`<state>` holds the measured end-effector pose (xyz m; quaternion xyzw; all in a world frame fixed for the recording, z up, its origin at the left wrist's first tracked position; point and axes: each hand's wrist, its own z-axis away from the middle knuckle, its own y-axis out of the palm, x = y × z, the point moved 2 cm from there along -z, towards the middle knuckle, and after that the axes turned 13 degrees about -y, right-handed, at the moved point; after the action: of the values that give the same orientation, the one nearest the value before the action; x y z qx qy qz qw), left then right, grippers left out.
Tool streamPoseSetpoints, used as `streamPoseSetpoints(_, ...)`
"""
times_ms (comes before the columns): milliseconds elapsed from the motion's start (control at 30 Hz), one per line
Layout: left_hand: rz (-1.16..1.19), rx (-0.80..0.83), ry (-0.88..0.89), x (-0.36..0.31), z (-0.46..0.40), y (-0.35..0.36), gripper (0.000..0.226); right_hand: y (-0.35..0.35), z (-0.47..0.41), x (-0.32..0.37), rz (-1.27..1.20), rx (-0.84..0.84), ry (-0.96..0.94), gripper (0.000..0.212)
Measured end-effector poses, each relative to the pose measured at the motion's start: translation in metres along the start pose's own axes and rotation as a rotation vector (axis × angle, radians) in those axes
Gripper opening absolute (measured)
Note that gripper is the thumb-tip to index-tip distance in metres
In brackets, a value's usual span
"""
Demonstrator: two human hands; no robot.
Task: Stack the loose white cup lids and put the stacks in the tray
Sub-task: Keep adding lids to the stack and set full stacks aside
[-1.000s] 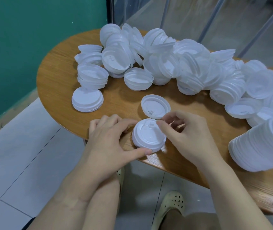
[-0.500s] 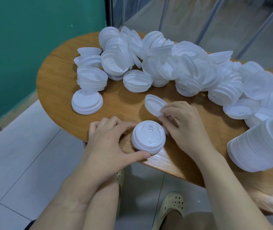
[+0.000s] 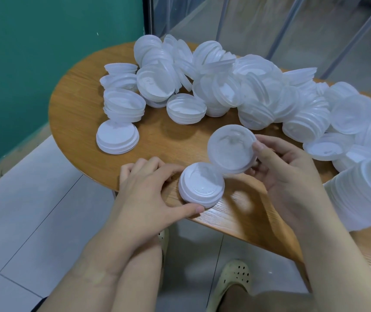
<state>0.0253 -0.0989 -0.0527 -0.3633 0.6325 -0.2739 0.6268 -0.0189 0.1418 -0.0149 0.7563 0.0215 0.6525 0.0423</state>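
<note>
A short stack of white lids (image 3: 201, 185) stands at the near edge of the wooden table (image 3: 76, 104). My left hand (image 3: 148, 194) curls round its left side, thumb against the front. My right hand (image 3: 286, 174) holds a single white lid (image 3: 230, 149) tilted up on edge just above and right of the stack, thumb on its upper right rim. A big heap of loose lids (image 3: 236, 91) covers the back and right of the table. No tray is in view.
A flat stack of lids (image 3: 117, 139) and a taller stack (image 3: 123, 105) stand at the left. A long stack lying on its side (image 3: 364, 194) fills the right edge. A green wall is at the left, tiled floor and my shoes lie below.
My right hand took the loose lid off the table behind the stack and lifted it, turning it on edge over the stack. My left hand stayed on the stack.
</note>
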Motion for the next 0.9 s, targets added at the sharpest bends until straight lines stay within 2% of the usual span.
streamPoseSetpoints(167,-0.001,-0.015,0.005,-0.001,0.0,0.001,0.075,0.006,0.004,-0.01,-0.087,0.049,0.227,0.045)
streamPoseSetpoints(300,-0.007,-0.017,0.012,-0.002,0.0,0.0,0.075,0.009,0.004,-0.014,-0.043,0.036,0.308,0.029)
streamPoseSetpoints(667,-0.007,-0.021,0.011,0.0,-0.001,0.001,0.074,0.014,0.01,-0.01,0.342,0.162,0.173,0.01)
streamPoseSetpoints(900,0.004,-0.032,0.016,-0.001,-0.001,0.002,0.073,0.015,0.011,-0.009,0.427,0.233,0.116,0.004)
